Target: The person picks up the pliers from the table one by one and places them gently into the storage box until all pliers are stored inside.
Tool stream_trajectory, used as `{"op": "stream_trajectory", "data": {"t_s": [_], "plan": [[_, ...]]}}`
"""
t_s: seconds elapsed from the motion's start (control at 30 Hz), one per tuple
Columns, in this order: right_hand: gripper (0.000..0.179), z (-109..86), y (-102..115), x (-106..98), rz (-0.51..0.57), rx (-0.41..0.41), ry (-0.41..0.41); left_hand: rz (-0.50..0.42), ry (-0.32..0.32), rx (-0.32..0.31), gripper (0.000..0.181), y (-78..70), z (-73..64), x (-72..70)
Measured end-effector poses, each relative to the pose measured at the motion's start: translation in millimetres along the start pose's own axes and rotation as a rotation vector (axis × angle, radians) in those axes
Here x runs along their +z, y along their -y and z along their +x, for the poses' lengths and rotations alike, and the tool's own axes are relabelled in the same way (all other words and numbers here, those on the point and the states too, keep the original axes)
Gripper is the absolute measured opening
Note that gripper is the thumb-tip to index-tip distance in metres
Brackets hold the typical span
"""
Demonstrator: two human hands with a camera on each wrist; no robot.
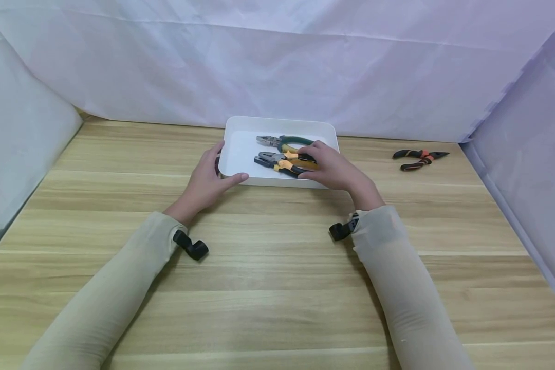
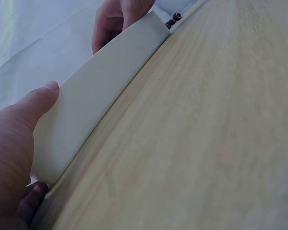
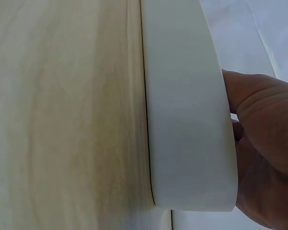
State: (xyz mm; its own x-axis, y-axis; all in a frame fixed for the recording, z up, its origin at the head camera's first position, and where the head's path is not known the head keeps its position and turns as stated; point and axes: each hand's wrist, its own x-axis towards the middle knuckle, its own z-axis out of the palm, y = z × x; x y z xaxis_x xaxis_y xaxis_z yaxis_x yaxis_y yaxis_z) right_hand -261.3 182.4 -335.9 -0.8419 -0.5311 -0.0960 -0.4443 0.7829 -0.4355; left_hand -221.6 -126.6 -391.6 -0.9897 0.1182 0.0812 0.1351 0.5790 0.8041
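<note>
A white tray [image 1: 238, 149] lies on the table in the head view. My left hand [image 1: 202, 181] holds its near left corner, with the thumb [image 2: 47, 96] against the front wall and the fingers round the left side. Inside the tray, my right hand [image 1: 335, 167] grips the handles of combination pliers [image 1: 284, 164] with black and orange grips. Behind them lie pliers with green and yellow handles [image 1: 297, 140]. In the right wrist view the tray's wall [image 3: 192, 120] hides the pliers and the fingertips.
Long-nose pliers [image 1: 423, 158] with black and red handles lie spread on the wooden table [image 1: 268, 288] to the right. White cloth [image 1: 277, 67] hangs behind the tray and along both sides.
</note>
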Motion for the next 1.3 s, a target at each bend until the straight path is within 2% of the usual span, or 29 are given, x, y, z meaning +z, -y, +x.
{"op": "stream_trajectory", "data": {"t_s": [1.3], "plan": [[0.062,0.1,-5.4,-1.8,0.081,0.035,0.036,-0.017,0.003,0.011,0.110,1.8,1.1,0.4]]}}
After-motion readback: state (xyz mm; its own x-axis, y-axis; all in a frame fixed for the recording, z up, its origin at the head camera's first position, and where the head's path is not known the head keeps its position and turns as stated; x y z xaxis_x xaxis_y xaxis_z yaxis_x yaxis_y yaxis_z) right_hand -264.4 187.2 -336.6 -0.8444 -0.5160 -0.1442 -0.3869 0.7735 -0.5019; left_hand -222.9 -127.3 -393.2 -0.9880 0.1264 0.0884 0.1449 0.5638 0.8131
